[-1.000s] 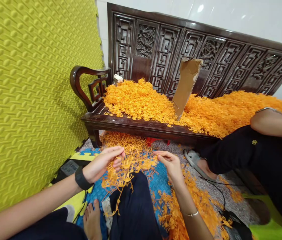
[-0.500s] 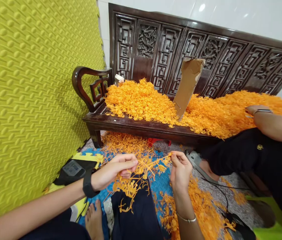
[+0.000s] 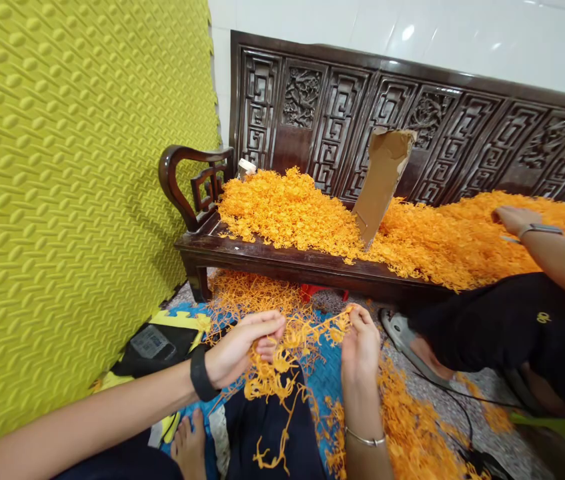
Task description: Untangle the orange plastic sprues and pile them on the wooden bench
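My left hand [image 3: 257, 335], with a black band at the wrist, is closed on a tangle of branching orange plastic pieces [image 3: 282, 363]. Part of the tangle dangles below it over my dark trouser leg. My right hand [image 3: 361, 337], wearing a silver bangle, pinches the end of an orange strand [image 3: 335, 325] between thumb and fingers. That strand stretches across the gap between both hands. Below and behind them, thin orange sprue-like sticks [image 3: 257, 293] lie heaped under the bench. Where the strand joins the tangle is too small to make out.
A dark carved wooden bench [image 3: 262, 257] bears large orange heaps [image 3: 292, 210], with a cardboard piece [image 3: 382, 180] standing between them. At right, another person's hand [image 3: 515, 219] rests on a heap. More orange pieces [image 3: 407, 420] cover the floor; a yellow foam mat [image 3: 87, 167] stands at left.
The view has shifted slightly, so the bench appears lower and further right. My hands still hold the orange tangle, which hangs lower. The other person's near hand has shifted on the heap.
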`<state>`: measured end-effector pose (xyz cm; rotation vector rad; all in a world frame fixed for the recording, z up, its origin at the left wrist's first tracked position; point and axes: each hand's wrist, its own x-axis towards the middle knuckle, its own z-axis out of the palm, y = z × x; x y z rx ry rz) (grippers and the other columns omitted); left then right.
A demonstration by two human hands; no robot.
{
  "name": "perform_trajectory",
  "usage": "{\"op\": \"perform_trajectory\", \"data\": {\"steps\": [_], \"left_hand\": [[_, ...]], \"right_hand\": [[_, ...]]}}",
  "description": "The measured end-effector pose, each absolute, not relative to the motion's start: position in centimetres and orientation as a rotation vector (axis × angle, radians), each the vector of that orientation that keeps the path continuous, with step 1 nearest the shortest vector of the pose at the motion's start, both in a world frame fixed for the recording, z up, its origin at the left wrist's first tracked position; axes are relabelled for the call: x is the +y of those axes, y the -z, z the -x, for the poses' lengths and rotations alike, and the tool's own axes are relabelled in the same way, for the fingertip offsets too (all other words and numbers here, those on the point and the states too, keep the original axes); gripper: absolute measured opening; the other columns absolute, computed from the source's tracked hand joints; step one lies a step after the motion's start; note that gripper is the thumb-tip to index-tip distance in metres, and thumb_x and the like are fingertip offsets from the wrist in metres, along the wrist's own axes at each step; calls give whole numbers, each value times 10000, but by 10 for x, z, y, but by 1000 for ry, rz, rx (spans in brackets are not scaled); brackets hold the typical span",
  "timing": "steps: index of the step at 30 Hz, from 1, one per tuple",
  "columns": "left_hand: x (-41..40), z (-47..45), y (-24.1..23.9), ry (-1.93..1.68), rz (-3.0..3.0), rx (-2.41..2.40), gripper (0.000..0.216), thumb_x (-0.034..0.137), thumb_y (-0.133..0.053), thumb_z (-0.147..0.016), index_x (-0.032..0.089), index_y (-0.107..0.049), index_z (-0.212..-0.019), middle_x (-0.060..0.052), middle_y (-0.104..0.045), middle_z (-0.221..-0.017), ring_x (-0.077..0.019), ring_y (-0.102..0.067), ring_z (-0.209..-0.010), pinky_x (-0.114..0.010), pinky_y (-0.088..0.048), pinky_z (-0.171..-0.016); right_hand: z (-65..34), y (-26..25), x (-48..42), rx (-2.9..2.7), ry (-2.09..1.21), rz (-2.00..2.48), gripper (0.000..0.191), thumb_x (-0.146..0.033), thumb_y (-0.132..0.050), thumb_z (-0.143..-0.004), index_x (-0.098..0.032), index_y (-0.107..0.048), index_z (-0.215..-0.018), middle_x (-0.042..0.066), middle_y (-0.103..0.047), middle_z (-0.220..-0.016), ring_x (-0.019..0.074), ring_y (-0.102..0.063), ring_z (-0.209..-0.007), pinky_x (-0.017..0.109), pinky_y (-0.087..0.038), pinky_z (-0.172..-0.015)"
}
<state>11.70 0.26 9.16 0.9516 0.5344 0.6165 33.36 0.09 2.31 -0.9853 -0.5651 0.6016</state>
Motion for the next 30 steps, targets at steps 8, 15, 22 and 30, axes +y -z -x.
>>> {"op": "perform_trajectory", "data": {"steps": [8,15,22,30], "left_hand": [[2,-123,-95,-719,-924,587,314,370,-623,-752,151,-445,-613,70,-243,-546,-60,-152,-477,-175,-168,-432],[1,-122,-98,-790,-918,656,314,377,-649,-718,149,-457,-618,63,-262,-567,-55,-165,-476,-168,-170,-416],[1,-118,-100,-807,-906,678,302,364,-653,-714,148,-464,-618,56,-292,-582,-53,-194,-476,-160,-189,-418],[0,-113,-105,-793,-925,666,339,390,-672,-692,144,-459,-598,62,-267,-570,-53,-160,-479,-160,-171,-412]], "right_hand": [[-326,-29,12,-420,-584,922,198,-275,-705,-575,-188,-565,-685,-34,-563,-673,80,-521,-595,211,-431,-573],[-322,-34,27,-428,-581,896,217,-284,-702,-555,-185,-541,-661,-23,-562,-658,89,-519,-568,224,-437,-542],[-320,-49,34,-453,-553,870,194,-275,-674,-599,-184,-546,-713,-31,-562,-682,78,-508,-559,221,-427,-531],[-309,-51,31,-476,-518,864,171,-232,-684,-587,-165,-553,-675,-16,-571,-694,81,-508,-585,222,-419,-534]]}}
